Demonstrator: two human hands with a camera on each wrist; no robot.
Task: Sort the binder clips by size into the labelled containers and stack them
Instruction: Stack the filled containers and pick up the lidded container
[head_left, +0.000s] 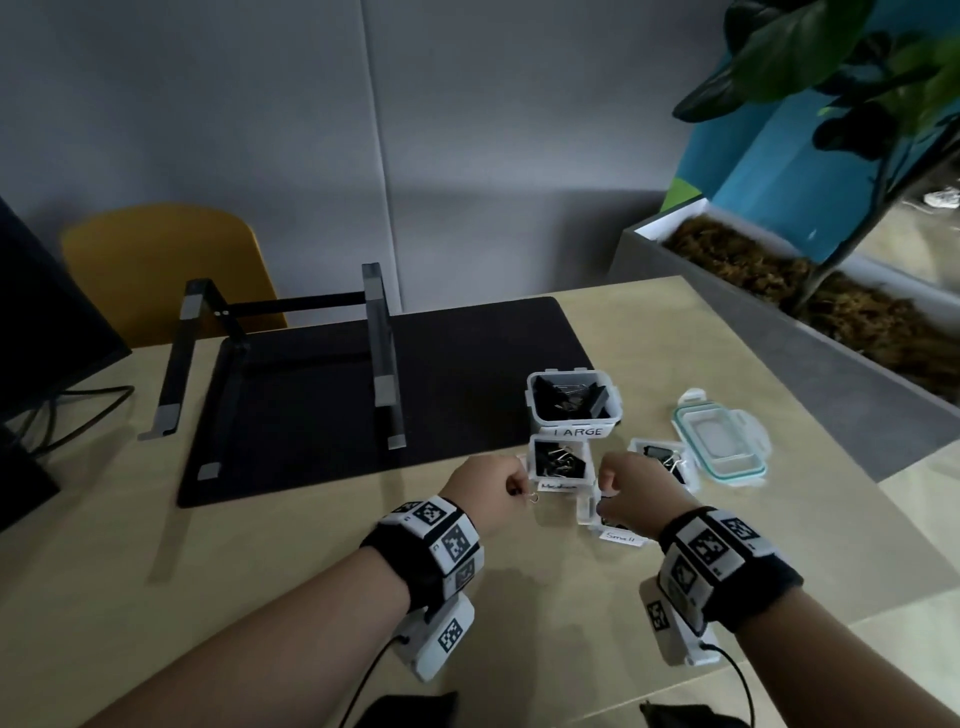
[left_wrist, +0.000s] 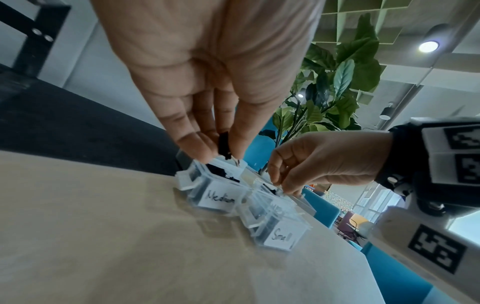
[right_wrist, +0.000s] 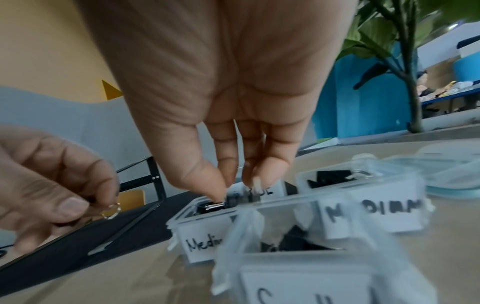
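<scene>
Black binder clip (left_wrist: 223, 146) pinched in our left hand (head_left: 485, 491), just beside the Medium container (head_left: 560, 463). Our right hand (head_left: 636, 486) pinches another clip (right_wrist: 235, 200) over the Small container (left_wrist: 275, 227).

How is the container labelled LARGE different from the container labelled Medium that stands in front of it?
The LARGE container is bigger and stands farther from the person; the Medium container is smaller and nearer, between the left hand and the right hand. LARGE is printed in capitals, Medium handwritten. Both are clear, lidless and hold black binder clips.

Wood table (head_left: 322, 561) w/ black mat (head_left: 467, 364), clip containers (head_left: 574, 397), lid (head_left: 724, 439).
</scene>
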